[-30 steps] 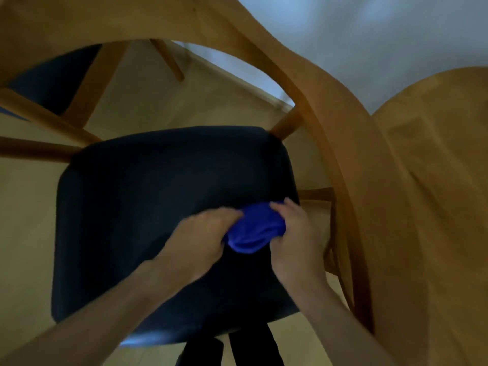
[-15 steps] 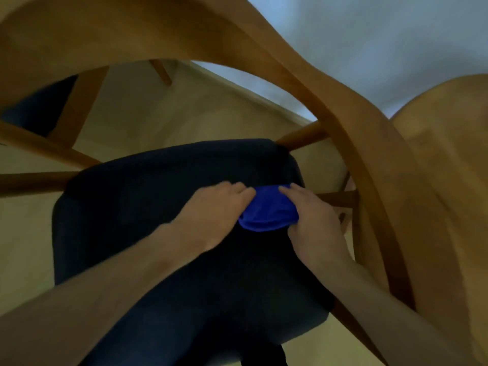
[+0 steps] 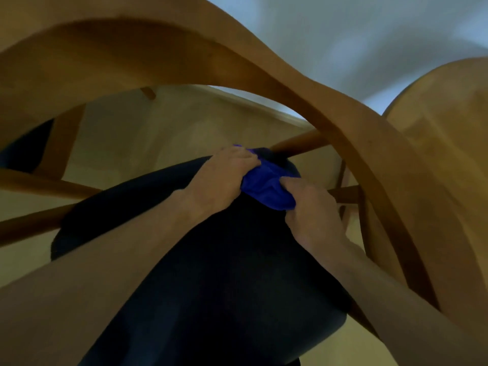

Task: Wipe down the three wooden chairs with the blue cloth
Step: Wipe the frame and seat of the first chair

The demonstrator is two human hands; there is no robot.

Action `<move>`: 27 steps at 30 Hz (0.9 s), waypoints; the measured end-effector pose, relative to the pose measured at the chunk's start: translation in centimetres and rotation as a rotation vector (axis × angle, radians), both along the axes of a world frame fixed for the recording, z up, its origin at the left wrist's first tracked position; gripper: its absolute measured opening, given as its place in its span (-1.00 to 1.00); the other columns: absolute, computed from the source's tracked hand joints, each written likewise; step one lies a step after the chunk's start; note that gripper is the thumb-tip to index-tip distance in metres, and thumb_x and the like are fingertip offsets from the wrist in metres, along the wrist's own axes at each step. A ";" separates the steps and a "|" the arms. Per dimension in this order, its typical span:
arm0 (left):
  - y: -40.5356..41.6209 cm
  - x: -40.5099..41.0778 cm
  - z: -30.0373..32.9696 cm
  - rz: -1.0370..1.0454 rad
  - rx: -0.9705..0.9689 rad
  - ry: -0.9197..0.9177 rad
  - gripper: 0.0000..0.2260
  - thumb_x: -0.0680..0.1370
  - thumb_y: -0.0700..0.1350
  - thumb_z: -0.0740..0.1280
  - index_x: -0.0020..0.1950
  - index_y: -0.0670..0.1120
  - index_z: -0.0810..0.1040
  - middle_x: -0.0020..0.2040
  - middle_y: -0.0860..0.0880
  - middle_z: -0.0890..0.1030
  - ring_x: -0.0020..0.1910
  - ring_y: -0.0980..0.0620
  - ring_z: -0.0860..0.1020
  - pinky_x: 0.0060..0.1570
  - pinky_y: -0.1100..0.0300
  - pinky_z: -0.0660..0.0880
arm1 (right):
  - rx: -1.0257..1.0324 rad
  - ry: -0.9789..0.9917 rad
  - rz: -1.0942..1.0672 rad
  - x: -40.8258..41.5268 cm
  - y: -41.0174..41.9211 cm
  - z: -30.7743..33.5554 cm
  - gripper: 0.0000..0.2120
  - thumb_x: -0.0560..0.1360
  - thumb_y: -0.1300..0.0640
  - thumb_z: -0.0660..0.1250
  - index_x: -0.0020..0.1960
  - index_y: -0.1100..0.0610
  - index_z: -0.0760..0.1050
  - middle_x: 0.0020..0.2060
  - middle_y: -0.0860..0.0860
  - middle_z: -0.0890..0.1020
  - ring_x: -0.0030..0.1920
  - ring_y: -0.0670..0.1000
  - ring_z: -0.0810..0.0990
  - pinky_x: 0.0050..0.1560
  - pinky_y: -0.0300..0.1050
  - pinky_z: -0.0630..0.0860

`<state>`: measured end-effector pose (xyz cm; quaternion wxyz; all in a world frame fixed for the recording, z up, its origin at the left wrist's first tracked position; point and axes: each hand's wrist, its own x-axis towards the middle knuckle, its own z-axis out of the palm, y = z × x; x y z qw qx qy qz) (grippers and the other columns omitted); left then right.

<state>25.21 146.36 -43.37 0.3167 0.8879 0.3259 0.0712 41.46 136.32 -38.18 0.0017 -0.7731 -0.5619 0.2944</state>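
I look down through the curved wooden back rail (image 3: 277, 75) of a chair onto its dark navy seat cushion (image 3: 224, 273). A bunched blue cloth (image 3: 266, 187) lies at the far right corner of the seat, close to a wooden leg (image 3: 298, 145). My left hand (image 3: 221, 178) presses on the cloth's left side and my right hand (image 3: 309, 207) grips its right side. Both hands hold the cloth against the cushion. Part of the cloth is hidden under my fingers.
A second chair's dark seat (image 3: 26, 149) and wooden legs (image 3: 63, 143) show at the far left. A round wooden table top (image 3: 449, 133) fills the right edge. Pale floor (image 3: 184, 128) and a white wall (image 3: 369, 35) lie beyond.
Both hands have slid the blue cloth away from me, from the seat's right middle to its far right corner. My head has dropped lower and closer to the chair.
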 end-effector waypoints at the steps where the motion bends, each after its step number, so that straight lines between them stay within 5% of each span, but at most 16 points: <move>1: -0.5 -0.5 0.3 -0.058 0.020 0.051 -0.59 0.41 -0.32 0.29 0.25 -0.16 0.54 0.20 -0.12 0.56 0.22 -0.11 0.48 0.26 -0.06 0.41 | -0.050 0.014 0.022 0.1 -0.5 0.7 -0.51 0.52 0.27 0.32 0.42 0.01 0.37 0.28 -0.01 0.52 0.26 -0.03 0.48 0.23 -0.22 0.38; 6: 2.1 0.8 1.4 -0.089 -0.075 0.071 -0.66 0.50 -0.11 0.14 0.22 -0.06 0.53 0.12 -0.07 0.57 0.09 -0.03 0.54 0.15 -0.04 0.49 | -0.023 0.073 -0.043 0.7 0.0 2.3 -0.51 0.55 0.26 0.29 0.44 -0.02 0.32 0.24 -0.08 0.50 0.23 -0.11 0.46 0.18 -0.31 0.32; 11: 1.1 4.0 -0.1 0.164 0.032 0.100 -0.63 0.60 -0.22 0.18 0.42 -0.08 0.39 0.44 -0.07 0.37 0.45 -0.06 0.28 0.41 0.10 0.13 | 0.105 -0.043 -0.109 0.1 1.4 -0.7 -0.57 0.53 0.29 0.30 0.38 0.08 0.40 0.26 0.00 0.53 0.27 -0.01 0.48 0.27 -0.21 0.32; 18: -3.2 -4.1 2.4 0.105 0.042 0.018 -0.68 0.51 -0.32 0.25 0.26 -0.21 0.54 0.23 -0.18 0.56 0.24 -0.14 0.51 0.32 0.00 0.39 | -0.177 -0.040 0.248 -1.5 0.6 2.4 -0.48 0.54 0.08 0.33 0.46 -0.10 0.29 0.30 -0.09 0.47 0.24 -0.04 0.47 0.25 -0.07 0.45; 23: 1.1 -5.1 0.7 0.325 -0.008 0.071 -0.69 0.56 -0.24 0.17 0.28 -0.13 0.49 0.22 -0.13 0.53 0.21 -0.10 0.48 0.25 0.07 0.38 | 0.043 -0.091 0.223 -3.4 6.0 0.6 -0.56 0.53 0.22 0.29 0.38 0.00 0.35 0.18 0.05 0.53 0.18 0.12 0.53 0.17 0.05 0.49; 27: -1.1 -9.3 0.0 0.576 -0.100 0.132 -0.75 0.58 -0.16 0.17 0.21 -0.07 0.53 0.09 -0.06 0.60 0.06 -0.05 0.55 0.12 0.08 0.46 | 0.073 -0.063 0.324 -8.6 5.7 -1.6 -0.43 0.53 0.34 0.22 0.52 0.09 0.25 0.46 0.10 0.37 0.44 0.12 0.34 0.47 -0.06 0.14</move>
